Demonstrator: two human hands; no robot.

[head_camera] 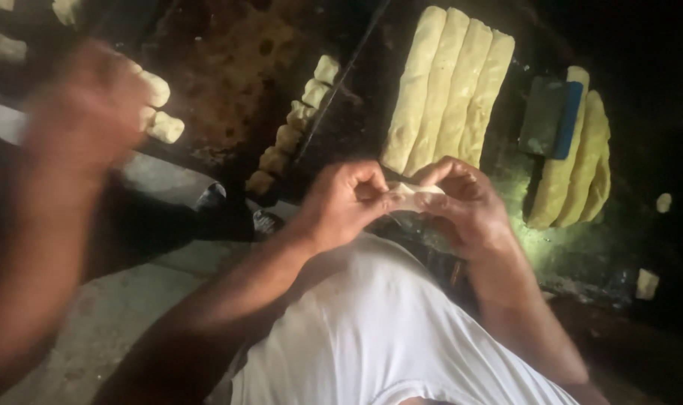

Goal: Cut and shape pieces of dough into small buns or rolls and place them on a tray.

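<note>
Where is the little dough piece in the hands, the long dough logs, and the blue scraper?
Dough piece (410, 196), head view, its pale middle between both hands.
Dough logs (448, 86), head view, middle of the four side-by-side logs.
Scraper (552, 118), head view, its flat dark-and-blue face.

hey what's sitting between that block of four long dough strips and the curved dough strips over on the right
In the head view, a dark rectangular block with a blue edge lies between the four long dough strips and the curved dough strips, resting partly against the curved ones.
</note>
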